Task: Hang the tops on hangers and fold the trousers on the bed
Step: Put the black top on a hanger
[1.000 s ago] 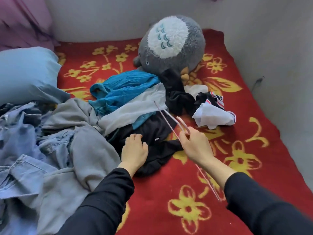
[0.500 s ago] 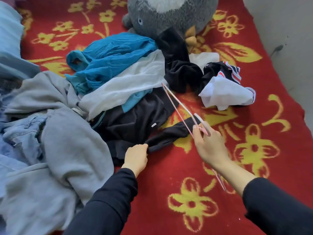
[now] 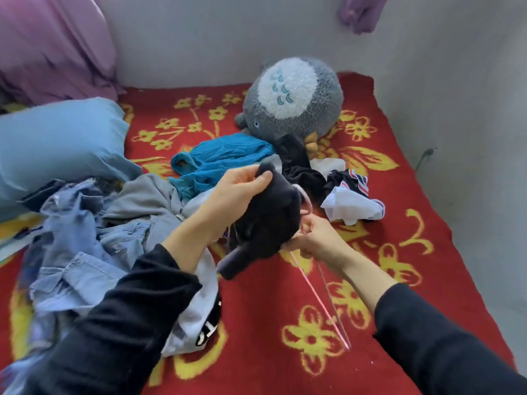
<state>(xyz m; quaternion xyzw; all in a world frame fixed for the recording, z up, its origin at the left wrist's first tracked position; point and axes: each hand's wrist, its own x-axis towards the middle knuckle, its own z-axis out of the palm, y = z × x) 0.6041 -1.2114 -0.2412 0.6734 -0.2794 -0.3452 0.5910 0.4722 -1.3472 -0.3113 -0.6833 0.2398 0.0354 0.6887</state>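
A black top (image 3: 268, 220) hangs lifted above the red bed. My left hand (image 3: 236, 192) pinches its upper edge. My right hand (image 3: 316, 240) grips a thin pink wire hanger (image 3: 319, 297) at its neck, against the top's right side. The hanger's hook pokes up beside the black cloth, and one arm runs down toward me. A heap of clothes lies to the left: denim trousers (image 3: 85, 252), a grey garment (image 3: 142, 198), a teal top (image 3: 222, 161) and a white top with black print (image 3: 199, 315).
A grey plush toy (image 3: 291, 101) sits at the back of the red flowered blanket (image 3: 285, 337). Further black clothes (image 3: 299, 169) and a white garment (image 3: 350, 206) lie near it. A blue pillow (image 3: 57, 146) is at the left. Grey walls close the back and right.
My left hand has lifted the black top off the bed. My right hand has brought the hanger in against it. The camera has tilted back up.
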